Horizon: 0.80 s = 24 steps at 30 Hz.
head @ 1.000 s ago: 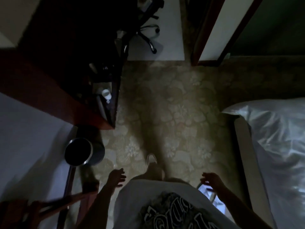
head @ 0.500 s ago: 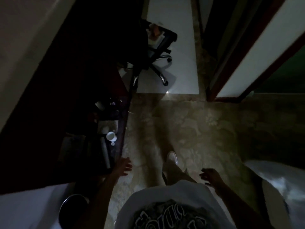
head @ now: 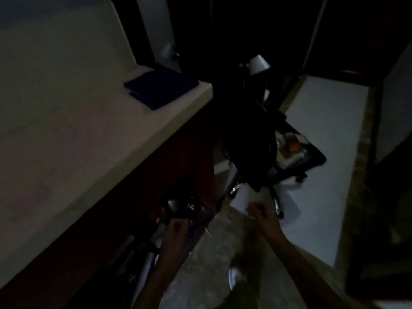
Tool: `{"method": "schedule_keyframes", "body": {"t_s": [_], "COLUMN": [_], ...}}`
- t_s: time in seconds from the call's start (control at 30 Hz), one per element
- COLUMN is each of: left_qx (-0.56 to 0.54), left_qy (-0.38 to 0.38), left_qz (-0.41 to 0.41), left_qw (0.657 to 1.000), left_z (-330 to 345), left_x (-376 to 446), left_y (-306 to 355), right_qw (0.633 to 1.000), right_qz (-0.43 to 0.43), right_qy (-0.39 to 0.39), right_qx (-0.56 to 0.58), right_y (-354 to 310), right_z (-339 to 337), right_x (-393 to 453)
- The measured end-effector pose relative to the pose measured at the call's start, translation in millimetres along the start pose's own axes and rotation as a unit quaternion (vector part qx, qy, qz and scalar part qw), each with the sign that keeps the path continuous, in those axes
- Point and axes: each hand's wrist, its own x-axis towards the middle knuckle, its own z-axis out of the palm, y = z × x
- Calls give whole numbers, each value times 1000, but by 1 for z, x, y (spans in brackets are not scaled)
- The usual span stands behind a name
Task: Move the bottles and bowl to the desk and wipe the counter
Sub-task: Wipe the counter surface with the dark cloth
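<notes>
left hand (head: 176, 228): lower centre, curled, reaching at dim shelf clutter; grip unclear.
right hand (head: 259, 211): loosely curled, empty, free for balance.
tabletop (head: 66, 130): left; folded cloth (head: 160, 85) waits for wiping.

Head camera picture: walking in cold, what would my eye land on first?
Probably the pale counter top filling the left side, with a dark folded cloth near its far corner. Next, the black office chair on the white floor mat at centre right, under a small white lamp. Low down, the left hand and right hand reach forward in the gloom.
</notes>
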Motion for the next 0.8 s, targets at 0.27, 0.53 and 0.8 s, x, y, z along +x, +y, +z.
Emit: {"method": "schedule_keyframes", "body": {"t_s": [0.27, 0.53, 0.8], "left_qx": [20, -149, -158], "left_qy": [294, 516, 708], "left_qz": [218, 117, 19], "left_qw": [930, 835, 688], "left_z": [16, 32, 28], "left_x": [62, 97, 103], "left_y": [160, 191, 219], "right_qw": [894, 698, 543], "right_qz": [-406, -579, -563], "right_qy": [-151, -253, -387], "right_qx": [-118, -336, -488], "right_y": [-247, -351, -344], "right_z": [88, 195, 237], "right_x": [132, 223, 270]}}
